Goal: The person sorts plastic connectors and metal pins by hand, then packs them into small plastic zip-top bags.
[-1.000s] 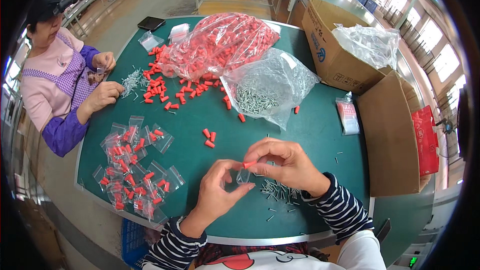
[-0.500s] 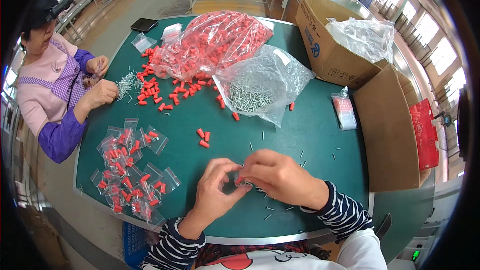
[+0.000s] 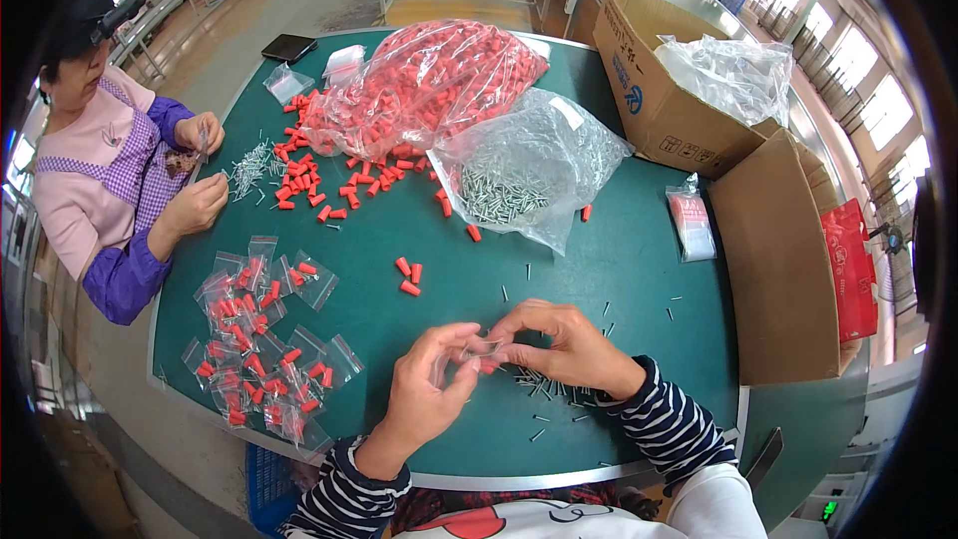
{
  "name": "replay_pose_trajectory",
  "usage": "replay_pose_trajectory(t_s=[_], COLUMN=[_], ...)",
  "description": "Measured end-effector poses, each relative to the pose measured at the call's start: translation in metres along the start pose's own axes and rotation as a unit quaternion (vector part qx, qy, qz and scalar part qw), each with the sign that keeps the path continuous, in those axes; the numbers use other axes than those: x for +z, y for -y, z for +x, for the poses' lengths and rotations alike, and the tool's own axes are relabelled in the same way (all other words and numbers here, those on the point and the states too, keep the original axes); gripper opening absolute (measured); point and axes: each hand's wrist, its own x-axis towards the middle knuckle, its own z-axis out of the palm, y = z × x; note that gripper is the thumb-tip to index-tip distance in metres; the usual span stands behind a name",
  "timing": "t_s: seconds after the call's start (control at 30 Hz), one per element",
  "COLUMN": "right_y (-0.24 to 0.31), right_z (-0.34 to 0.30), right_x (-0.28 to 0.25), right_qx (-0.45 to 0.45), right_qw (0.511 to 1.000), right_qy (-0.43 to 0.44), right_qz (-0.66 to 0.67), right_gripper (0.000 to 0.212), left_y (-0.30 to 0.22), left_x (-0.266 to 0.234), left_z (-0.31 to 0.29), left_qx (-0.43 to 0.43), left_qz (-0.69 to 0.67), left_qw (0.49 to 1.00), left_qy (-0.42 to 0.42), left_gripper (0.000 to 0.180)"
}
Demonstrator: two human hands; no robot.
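Note:
Between my two hands is a small clear zip bag, with something red showing at its lower side. My left hand pinches one side of the bag, and the fingers of my right hand grip its other edge. Loose screws lie on the green table beneath and beside my right hand. Three red plastic caps rest ahead of my left hand. To the left is a pile of filled zip bags, each with red caps and, in some, screws.
A large bag of red caps and an open bag of screws lie at the far side. Cardboard boxes stand along the right. A co-worker handles a small bag at the left, near a screw heap.
My right hand has shifted from above the bag's opening to its right edge, uncovering screws below. The co-worker's nearer hand has drawn back slightly from the screw heap.

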Motion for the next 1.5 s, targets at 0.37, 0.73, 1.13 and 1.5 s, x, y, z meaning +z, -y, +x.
replay_pose_trajectory(t_s=[0.37,0.73,1.13,1.5], right_y=[0.012,0.023,0.049,0.075], right_z=[-0.004,0.001,0.015,0.032], right_x=[0.001,0.005,0.010,0.008], right_qx=[0.004,-0.041,0.127,-0.081], right_qw=[0.997,0.995,0.981,0.976], right_qy=[-0.056,-0.088,-0.141,-0.197], right_qz=[0.055,-0.016,-0.026,0.053], right_gripper=[0.008,0.007,0.008,0.024], left_y=[-0.003,-0.011,-0.002,-0.018], left_x=[-0.008,-0.006,-0.003,-0.010], left_z=[0.001,0.001,0.002,0.004], left_qx=[0.015,0.029,-0.074,-0.199], left_qz=[0.029,0.007,-0.079,-0.277], left_qw=[0.999,0.999,0.992,0.940], left_qy=[-0.023,-0.019,-0.062,-0.025], left_gripper=[0.009,0.009,0.022,0.041])
